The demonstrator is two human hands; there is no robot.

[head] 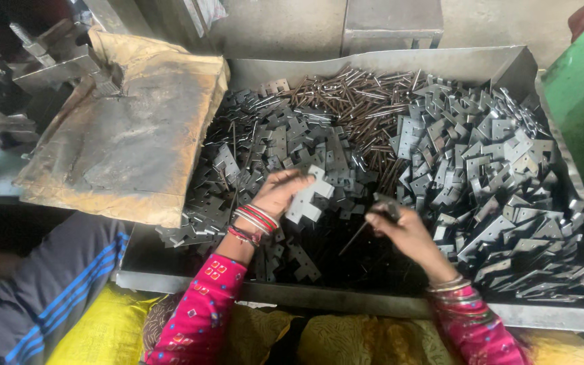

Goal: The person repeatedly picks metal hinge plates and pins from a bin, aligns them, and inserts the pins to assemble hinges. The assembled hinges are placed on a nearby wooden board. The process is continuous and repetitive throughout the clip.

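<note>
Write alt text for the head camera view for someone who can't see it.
A person's left hand holds a grey metal hinge plate while the right hand pinches a thin metal pin, both over a metal tray heaped with hinge plates and pins. A worn cardboard sheet lies at left.

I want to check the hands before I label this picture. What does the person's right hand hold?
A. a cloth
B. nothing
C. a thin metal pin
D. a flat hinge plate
C: the right hand pinches a thin metal pin over the tray, while the left hand holds a hinge plate.
</note>
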